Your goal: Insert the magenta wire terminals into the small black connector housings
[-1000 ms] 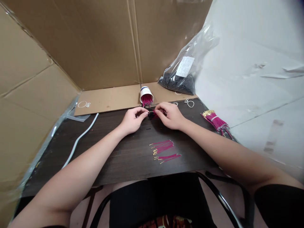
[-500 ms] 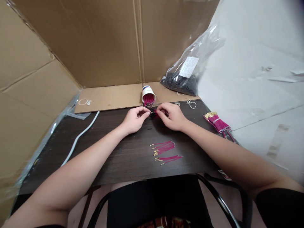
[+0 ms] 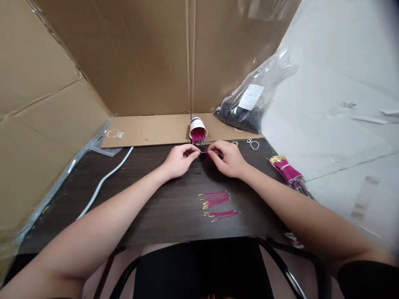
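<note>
Both of my hands meet over the dark tabletop, just in front of the paper cup. My right hand (image 3: 229,160) pinches a thin magenta wire (image 3: 205,152), with its gold end pointing left. My left hand (image 3: 181,161) is closed in a pinch at that gold end; whatever its fingertips hold is too small to tell. Beneath and between the fingers lie small black pieces (image 3: 203,158), partly hidden by my right hand. Nearer to me, two loose groups of magenta wires (image 3: 217,199) with gold ends lie on the table.
A white paper cup (image 3: 198,123) lies tipped toward me, full of magenta wires. Behind it on the right leans a clear bag (image 3: 240,116) of black pieces. A banded wire bundle (image 3: 286,168) sits at the right edge. A pale tube (image 3: 102,182) curves along the left.
The camera view has tilted slightly, so everything sits a little lower in the picture. Both hands keep nearly the same pinching pose around the wire.
</note>
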A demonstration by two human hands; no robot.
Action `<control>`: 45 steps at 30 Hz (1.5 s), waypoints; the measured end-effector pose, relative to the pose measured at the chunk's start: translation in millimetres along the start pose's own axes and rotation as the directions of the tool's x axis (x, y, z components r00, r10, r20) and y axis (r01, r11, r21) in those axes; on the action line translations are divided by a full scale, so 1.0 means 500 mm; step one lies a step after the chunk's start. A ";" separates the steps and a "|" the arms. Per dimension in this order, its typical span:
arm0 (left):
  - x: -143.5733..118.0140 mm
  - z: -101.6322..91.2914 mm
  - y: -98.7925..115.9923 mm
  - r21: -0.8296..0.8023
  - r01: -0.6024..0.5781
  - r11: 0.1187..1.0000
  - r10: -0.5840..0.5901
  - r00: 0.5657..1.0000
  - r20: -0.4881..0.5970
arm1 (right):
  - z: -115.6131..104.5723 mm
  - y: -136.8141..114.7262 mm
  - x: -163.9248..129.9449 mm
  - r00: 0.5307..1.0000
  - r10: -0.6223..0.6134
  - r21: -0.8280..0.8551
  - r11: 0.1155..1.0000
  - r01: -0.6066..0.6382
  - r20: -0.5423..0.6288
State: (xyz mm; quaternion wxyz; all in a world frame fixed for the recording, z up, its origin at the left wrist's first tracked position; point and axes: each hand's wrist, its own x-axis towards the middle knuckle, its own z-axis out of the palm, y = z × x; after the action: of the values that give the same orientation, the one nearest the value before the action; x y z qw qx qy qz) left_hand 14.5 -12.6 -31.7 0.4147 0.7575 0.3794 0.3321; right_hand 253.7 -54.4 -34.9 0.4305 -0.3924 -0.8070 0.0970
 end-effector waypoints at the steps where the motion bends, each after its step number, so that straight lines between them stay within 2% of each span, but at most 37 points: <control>1: 0.000 0.000 0.000 -0.001 0.002 1.000 -0.002 1.000 0.002 | 0.001 0.000 0.000 1.000 -0.003 0.000 1.000 0.003 0.000; 13: -0.001 -0.001 -0.001 -0.020 0.006 1.000 -0.006 1.000 0.001 | -0.003 -0.001 0.002 0.999 -0.034 0.006 0.999 0.034 -0.022; 45: -0.004 -0.001 0.004 0.041 0.012 0.999 -0.013 0.999 0.042 | 0.006 0.005 0.000 0.995 -0.102 0.025 0.995 0.101 0.016</control>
State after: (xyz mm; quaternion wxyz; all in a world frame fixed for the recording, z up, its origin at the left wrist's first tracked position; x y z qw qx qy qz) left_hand 13.7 -14.6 -30.3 0.4092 0.7702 0.3819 0.3059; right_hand 252.7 -52.3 -37.9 0.4327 -0.3448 -0.8283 0.0883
